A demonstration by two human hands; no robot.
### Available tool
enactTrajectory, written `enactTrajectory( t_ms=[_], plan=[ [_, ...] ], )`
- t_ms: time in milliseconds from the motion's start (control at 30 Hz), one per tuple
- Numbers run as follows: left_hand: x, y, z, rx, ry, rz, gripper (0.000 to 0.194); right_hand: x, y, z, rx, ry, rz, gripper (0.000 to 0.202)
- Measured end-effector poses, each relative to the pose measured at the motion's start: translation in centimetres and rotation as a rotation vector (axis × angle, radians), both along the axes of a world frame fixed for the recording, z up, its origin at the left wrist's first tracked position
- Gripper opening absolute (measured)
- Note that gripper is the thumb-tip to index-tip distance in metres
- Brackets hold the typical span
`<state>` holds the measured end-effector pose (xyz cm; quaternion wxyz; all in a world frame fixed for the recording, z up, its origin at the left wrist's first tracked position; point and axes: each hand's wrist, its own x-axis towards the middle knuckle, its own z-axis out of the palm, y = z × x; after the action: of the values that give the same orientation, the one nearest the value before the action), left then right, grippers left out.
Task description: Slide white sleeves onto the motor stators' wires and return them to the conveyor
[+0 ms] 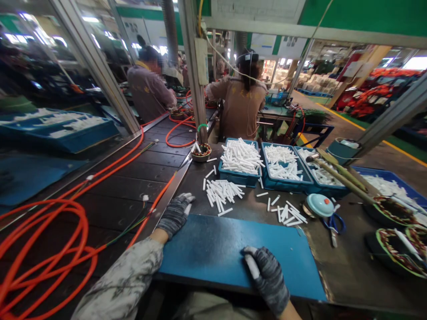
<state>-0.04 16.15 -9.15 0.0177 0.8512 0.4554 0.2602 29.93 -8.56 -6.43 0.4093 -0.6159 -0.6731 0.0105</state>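
The grey-gloved right hand (pixel 267 278) curls over the blue rectangular mat (pixel 213 249); whether it holds anything, I cannot tell. The left hand (pixel 175 215), fingers extended, rests by its far left corner; beyond, slim white sticks (pixel 223 193) lie heaped on the dark desk (pixel 347 266).

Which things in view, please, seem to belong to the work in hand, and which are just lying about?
Likely in use, being nearest the hands:
- blue mat, below the right hand
- loose white sticks beyond it

Apparently just lying about:
- blue-handled scissors
- round light-blue object
- orange cable on the left
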Motion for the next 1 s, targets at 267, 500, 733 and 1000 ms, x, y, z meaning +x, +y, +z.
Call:
enactTrajectory(
  t_ms=[267,500,733,1000],
  plan=[
    [0.0,0.1,-0.3,0.001,-0.004,0.012,0.04,-0.1,0.0,-0.1,0.002,-0.01,-0.007,0.023],
    [0.1,0.1,0.1,-0.018,-0.004,0.001,0.039,0.0,0.2,0.1,-0.008,0.009,0.001,0.023],
    [0.1,0.1,0.3,-0.028,-0.002,-0.008,0.039,0.1,0.2,0.3,-0.017,0.016,0.005,0.022],
    [0.3,-0.1,1.0,-0.036,-0.009,-0.012,0.039,0.0,0.3,0.2,-0.008,0.008,0.003,0.021]
  ],
)
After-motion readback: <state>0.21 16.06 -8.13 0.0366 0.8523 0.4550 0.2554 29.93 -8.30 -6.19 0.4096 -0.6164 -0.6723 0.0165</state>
